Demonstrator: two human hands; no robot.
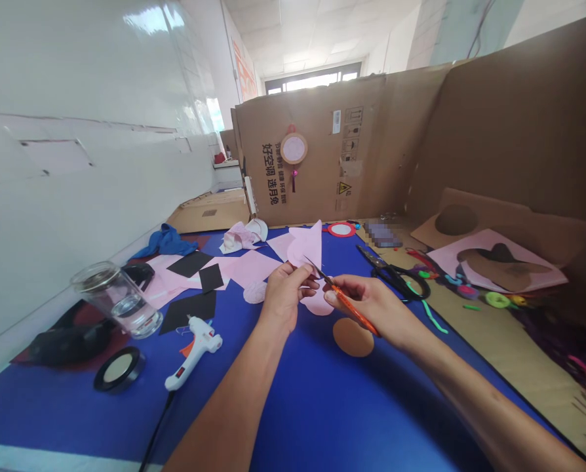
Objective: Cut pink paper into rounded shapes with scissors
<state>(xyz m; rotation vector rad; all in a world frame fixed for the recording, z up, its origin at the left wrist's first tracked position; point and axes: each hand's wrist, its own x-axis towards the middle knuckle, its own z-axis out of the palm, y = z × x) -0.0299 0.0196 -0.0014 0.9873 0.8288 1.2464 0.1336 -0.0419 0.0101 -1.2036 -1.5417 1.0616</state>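
Note:
My left hand (286, 295) pinches a pink paper piece (307, 246) that stands up from its fingers above the blue mat (322, 406). My right hand (371, 305) grips small orange-handled scissors (345, 303), their blades pointing up-left into the lower edge of the pink paper. A cut pink shape (317, 303) lies on the mat just under both hands. Close below my right hand lies a brown paper disc (352, 337).
A white glue gun (195, 351), a glass jar (118, 299), a black-rimmed round lid (118, 369), and black and pink paper scraps lie at left. Black scissors (394, 272) and coloured bits lie at right. Cardboard walls (332, 151) close off the back and right.

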